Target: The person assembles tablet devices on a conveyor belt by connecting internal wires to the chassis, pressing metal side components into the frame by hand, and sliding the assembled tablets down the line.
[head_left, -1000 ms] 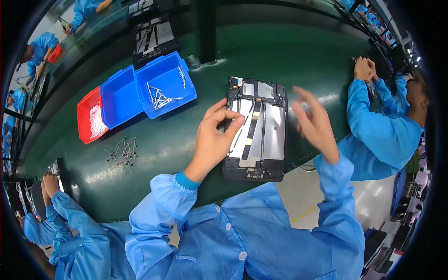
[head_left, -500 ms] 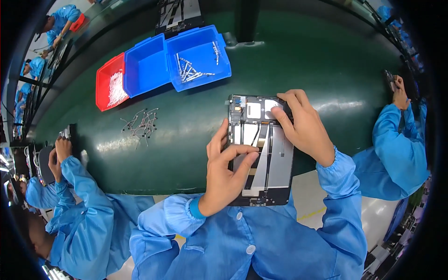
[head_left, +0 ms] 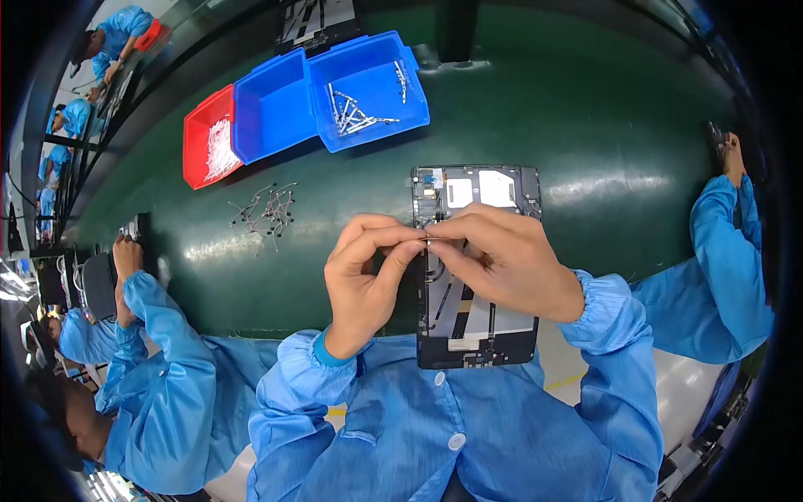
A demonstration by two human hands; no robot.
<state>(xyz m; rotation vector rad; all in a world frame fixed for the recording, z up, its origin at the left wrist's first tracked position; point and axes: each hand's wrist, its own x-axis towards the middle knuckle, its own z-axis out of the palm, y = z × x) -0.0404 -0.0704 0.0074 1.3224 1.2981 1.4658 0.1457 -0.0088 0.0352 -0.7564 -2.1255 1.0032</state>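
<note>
In front of me lies an opened tablet [head_left: 502, 330], its black frame, pale panels and thin dark flat cables showing. Over its left edge, my left hand [head_left: 364, 272] pinches with thumb and index finger. My right hand [head_left: 514, 263] makes a similar pinch, and the fingertips of both hands meet. Between them is something tiny and thin, too small to name. The right hand hides part of the tablet's middle.
Beyond the tablet stand a red bin [head_left: 192, 159] of small white pieces, a blue bin [head_left: 272, 105], and another blue bin [head_left: 368, 67] with silvery strips. Thin wires [head_left: 268, 216] lie in a loose heap. Another opened tablet [head_left: 322, 25] sits farther back. Co-workers sit on both sides.
My right hand has left the tablet's upper right corner and come down to meet my left hand. The left hand has moved up and left, off the tablet's middle. Both now pinch together.
</note>
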